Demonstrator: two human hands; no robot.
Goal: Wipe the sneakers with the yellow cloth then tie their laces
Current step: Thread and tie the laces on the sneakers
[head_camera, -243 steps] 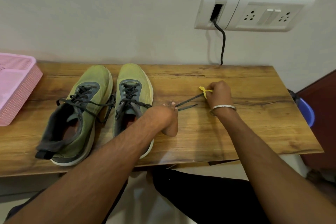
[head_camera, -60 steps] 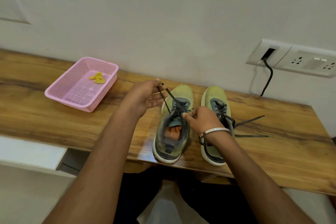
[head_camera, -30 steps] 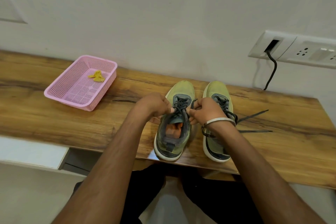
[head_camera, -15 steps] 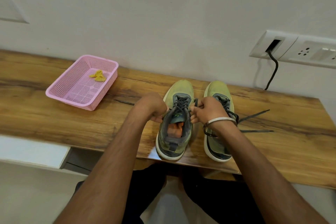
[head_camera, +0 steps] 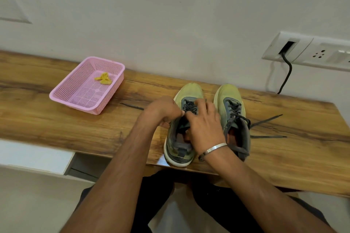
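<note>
Both hands work at the laces of the left sneaker [head_camera: 180, 134], which stands on the wooden bench [head_camera: 56, 119] with its toe toward the wall. The left hand [head_camera: 162, 110] is curled at the shoe's left side, fingertips pinching what seems to be a lace, though the strand itself is hidden behind the fingers. The right hand [head_camera: 205, 128] lies over the tongue and opening of the same shoe, fingers loosely bent over the dark lacing; whether it pinches a lace I cannot tell. A metal bangle [head_camera: 215, 147] circles that wrist.

The right sneaker [head_camera: 233, 115] stands just beside the first, its laces [head_camera: 265, 128] untied and trailing rightward across the bench. The yellow cloth [head_camera: 103, 78] lies crumpled inside the pink basket [head_camera: 62, 93], well apart to the left. A black cable [head_camera: 287, 73] hangs from the wall socket panel [head_camera: 312, 53].
</note>
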